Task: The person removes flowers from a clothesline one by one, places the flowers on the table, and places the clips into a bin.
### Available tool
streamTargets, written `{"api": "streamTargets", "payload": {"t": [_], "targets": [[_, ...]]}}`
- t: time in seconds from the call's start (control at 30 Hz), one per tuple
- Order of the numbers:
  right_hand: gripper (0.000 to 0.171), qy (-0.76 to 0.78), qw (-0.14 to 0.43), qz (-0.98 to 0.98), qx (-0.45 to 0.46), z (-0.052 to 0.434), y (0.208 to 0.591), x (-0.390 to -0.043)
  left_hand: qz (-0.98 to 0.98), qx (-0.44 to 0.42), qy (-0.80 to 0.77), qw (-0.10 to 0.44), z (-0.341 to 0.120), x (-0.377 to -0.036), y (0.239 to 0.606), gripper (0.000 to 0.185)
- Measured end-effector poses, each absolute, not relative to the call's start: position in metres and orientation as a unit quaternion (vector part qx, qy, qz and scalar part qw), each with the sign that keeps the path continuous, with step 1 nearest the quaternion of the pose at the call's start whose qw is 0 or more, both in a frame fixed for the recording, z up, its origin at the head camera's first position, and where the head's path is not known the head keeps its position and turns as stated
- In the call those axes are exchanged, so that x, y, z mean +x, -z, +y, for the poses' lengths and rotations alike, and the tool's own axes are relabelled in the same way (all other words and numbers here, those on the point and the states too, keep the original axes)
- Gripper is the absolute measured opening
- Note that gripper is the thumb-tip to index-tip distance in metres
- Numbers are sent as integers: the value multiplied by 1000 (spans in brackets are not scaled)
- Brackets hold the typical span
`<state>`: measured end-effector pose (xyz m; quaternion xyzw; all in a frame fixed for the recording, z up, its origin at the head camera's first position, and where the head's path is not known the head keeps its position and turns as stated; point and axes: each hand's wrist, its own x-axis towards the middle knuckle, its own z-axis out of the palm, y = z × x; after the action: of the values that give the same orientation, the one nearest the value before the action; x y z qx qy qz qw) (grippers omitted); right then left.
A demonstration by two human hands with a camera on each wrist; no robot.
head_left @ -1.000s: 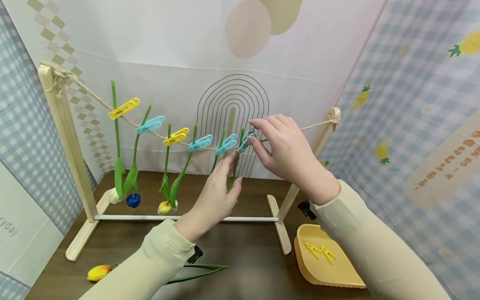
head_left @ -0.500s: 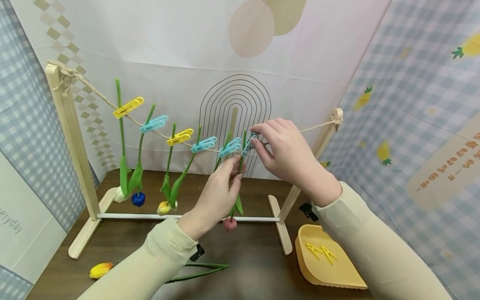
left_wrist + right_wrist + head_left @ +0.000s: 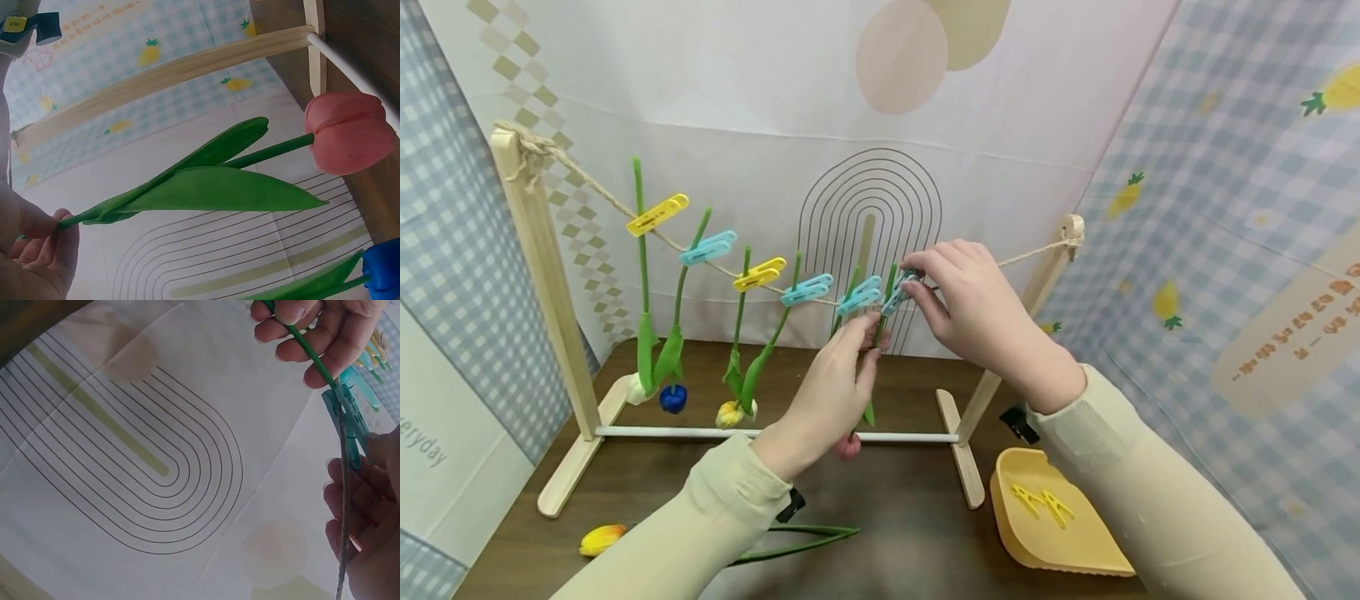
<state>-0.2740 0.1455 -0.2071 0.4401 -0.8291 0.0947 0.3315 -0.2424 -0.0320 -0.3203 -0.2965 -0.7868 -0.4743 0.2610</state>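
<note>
At frame centre, my left hand (image 3: pixel 827 383) pinches the green stem of a pink artificial tulip (image 3: pixel 347 140) hanging bloom-down. My right hand (image 3: pixel 973 312) squeezes a blue plastic clothespin (image 3: pixel 347 422) on the twine rope (image 3: pixel 1037 247); rope right of it is bare.

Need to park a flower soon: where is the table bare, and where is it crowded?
Bare wood lies between the yellow tulip lying flat and the yellow tray, before the rack's white bar. Behind that bar, hanging blooms crowd the left.

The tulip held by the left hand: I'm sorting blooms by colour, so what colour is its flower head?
Pink; the pink tulip flower head shows best in the left wrist view.
</note>
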Motion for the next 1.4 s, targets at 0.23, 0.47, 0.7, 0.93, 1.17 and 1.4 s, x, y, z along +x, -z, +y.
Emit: {"api": "streamTargets", "payload": {"t": [0.23,0.47,0.7,0.93,1.17,1.4], "targets": [[12,-109,349,-809,460,146,208,-272,-786,-293,481,255,-32,-241,321,39],[9,-103,407,-784,457,150,205,-269,-793,-291,489,217,-31,-239,325,43],[11,-113,413,-778,461,157,205,-268,-795,-296,488,206,-32,-238,329,42],[26,-140,405,-785,447,166,206,-266,-799,-295,485,199,-37,-236,332,41],[28,-135,398,-786,453,173,208,-263,-801,-298,478,203,-43,-232,335,39],[30,-156,426,-763,461,176,211,-262,-799,-323,461,213,-47,-227,339,36]]}}
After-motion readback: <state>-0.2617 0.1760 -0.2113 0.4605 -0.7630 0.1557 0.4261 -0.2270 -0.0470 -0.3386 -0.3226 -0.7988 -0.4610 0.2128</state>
